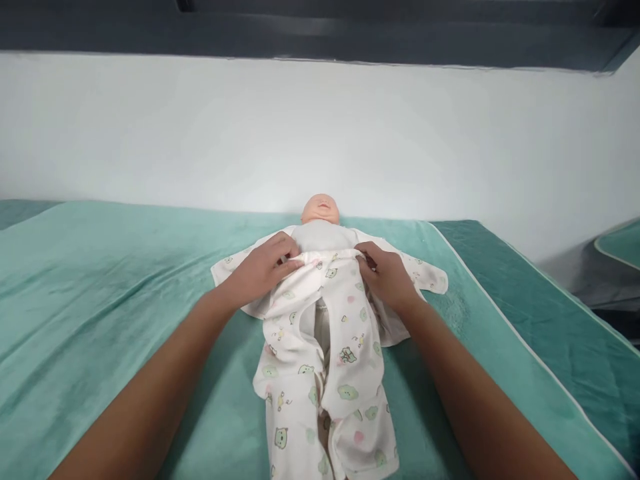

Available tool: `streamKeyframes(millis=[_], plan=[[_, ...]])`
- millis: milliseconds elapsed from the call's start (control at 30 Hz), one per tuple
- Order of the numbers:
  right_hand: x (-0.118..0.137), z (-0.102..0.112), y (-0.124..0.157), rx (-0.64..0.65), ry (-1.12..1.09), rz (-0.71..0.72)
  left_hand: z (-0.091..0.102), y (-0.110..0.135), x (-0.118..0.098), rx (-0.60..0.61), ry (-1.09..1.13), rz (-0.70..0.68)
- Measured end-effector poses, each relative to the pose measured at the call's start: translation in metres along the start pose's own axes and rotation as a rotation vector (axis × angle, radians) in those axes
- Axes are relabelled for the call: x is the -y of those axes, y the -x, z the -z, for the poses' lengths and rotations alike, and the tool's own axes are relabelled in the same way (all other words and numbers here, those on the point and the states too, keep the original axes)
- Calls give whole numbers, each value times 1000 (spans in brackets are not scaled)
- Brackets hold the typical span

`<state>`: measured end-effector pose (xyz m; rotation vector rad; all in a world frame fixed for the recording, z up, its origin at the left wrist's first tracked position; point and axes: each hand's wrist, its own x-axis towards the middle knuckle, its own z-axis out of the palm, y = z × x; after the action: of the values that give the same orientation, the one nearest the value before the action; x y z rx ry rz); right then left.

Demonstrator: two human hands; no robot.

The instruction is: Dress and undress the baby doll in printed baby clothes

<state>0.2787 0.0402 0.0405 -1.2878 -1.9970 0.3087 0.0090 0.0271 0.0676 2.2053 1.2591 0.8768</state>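
A baby doll point(321, 208) lies on its back, its head toward the wall, with a plain white top point(320, 235) over its chest. Around it spreads a white printed baby jacket point(431, 273), sleeves out to both sides. White baby pants point(350, 333) with green and pink animal prints and an opening at the crotch lie over the lower body, legs toward me. My left hand point(267, 265) pinches the left end of the waistband; my right hand point(383, 272) grips its right end. The waistband is stretched straight between them. The doll's legs are hidden.
A light green sheet point(125, 280) with wrinkles at the left covers the bed. A darker green cover point(545, 307) shows at the right. Behind the doll rises a white wall point(320, 133), with a dark beam point(320, 33) overhead. Another green-covered edge point(623, 243) appears at far right.
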Motion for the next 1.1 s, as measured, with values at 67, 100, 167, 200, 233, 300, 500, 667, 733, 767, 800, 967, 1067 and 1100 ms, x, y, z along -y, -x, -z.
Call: streamKeyframes(millis=[67, 100, 167, 200, 233, 300, 500, 667, 733, 767, 800, 967, 1067, 1100], plan=[[-2, -1, -11, 28, -28, -61, -7, -11, 5, -149, -13, 63], [-4, -3, -17, 18, -51, -119, -13, -18, 10, -248, 7, 113], [-9, -12, -27, -41, -116, -267, -25, -32, 21, -439, 95, 218], [-12, -18, -31, -75, -150, -334, -31, -37, 27, -504, 154, 270], [-14, -23, -32, -107, -178, -385, -36, -40, 32, -535, 222, 319], [-16, -29, -30, -124, -205, -440, -41, -39, 38, -485, 369, 391], [-11, -22, -3, 61, -198, -536, -41, 2, 32, -288, 492, 516], [-6, -14, 5, 190, -336, -632, -47, 24, 22, -262, 677, 728], [-4, -9, 5, 287, -452, -669, -45, 27, 19, -102, 798, 734], [-3, -6, 5, 344, -516, -680, -43, 28, 19, -21, 855, 718], [-3, -2, 6, 394, -572, -684, -41, 30, 18, 44, 904, 693], [-1, 2, 12, 400, -751, -665, -36, 38, 22, 92, 1078, 616], [3, -8, 16, 293, -854, -626, -37, 41, 22, 52, 1146, 577], [4, -12, 17, 263, -880, -621, -37, 41, 22, 37, 1161, 566]])
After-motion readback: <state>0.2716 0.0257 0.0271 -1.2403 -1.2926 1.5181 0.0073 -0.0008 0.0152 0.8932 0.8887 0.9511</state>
